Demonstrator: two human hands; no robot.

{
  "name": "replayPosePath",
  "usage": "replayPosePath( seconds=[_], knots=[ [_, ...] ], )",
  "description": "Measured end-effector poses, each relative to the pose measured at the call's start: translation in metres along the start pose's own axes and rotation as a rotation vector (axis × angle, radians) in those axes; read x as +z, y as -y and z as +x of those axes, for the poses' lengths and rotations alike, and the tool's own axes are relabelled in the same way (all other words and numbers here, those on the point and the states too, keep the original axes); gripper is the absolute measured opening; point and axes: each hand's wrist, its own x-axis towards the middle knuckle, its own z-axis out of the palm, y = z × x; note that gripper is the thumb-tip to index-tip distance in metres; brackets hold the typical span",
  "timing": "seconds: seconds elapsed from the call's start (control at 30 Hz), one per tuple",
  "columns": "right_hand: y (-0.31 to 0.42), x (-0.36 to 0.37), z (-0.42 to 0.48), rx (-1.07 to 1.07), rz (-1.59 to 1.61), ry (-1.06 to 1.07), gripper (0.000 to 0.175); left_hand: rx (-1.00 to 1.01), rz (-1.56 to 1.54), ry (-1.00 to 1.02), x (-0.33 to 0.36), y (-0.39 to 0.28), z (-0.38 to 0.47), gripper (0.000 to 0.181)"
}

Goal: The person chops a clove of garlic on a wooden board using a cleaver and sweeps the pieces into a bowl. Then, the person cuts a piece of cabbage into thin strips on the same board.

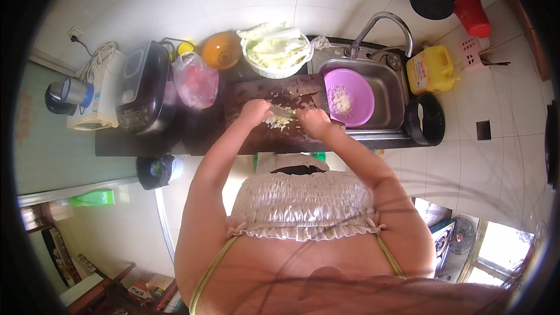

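A knife lies crosswise over the dark cutting board (258,89), its blade (283,114) spanning the gap between my hands. My right hand (314,121) grips it near the handle, whose wooden end (339,125) sticks out to the right. At the blade's far end, my left hand (256,113) has its fingers closed on the tip. Finely chopped pale vegetable pieces (278,123), perhaps cabbage, are heaped under and around the blade. More chopped pale pieces (341,101) sit in the purple basin (363,89), just right of the board.
Behind the board stands a white colander (273,71) of cabbage leaves (280,48). An orange bowl (222,50), a plastic bag (196,81) and a rice cooker (142,89) line the left. The basin rests in a steel sink (389,96) under a curved faucet (385,15); a yellow jug (431,69) is beyond.
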Motion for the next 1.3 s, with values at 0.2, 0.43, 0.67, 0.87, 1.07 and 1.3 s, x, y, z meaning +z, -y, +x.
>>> replayPosePath(
  seconds=[0.2,0.43,0.67,0.87,1.07,1.3],
  knots=[
    [0.007,0.012,-0.005,0.036,0.044,0.032,0.016,0.012,0.019,0.017,0.012,0.004,-0.008,0.019],
    [0.030,0.006,-0.012,0.003,-0.017,0.043,0.015,0.039,-0.037,0.017,-0.001,0.001,-0.029,0.015],
    [0.026,0.031,-0.018,-0.021,-0.041,-0.038,0.013,0.032,0.047,-0.023,0.006,-0.008,-0.038,0.014],
    [0.024,0.047,-0.013,-0.043,-0.052,-0.084,0.014,-0.003,0.012,-0.070,0.015,-0.007,-0.051,0.014],
    [0.020,0.022,-0.012,0.043,0.009,0.068,0.016,-0.022,-0.063,-0.186,0.009,-0.008,-0.043,0.018],
    [-0.017,0.030,-0.018,0.387,0.715,-0.163,0.026,-0.321,-0.180,-0.667,0.015,-0.035,-0.051,0.085]
  ],
)
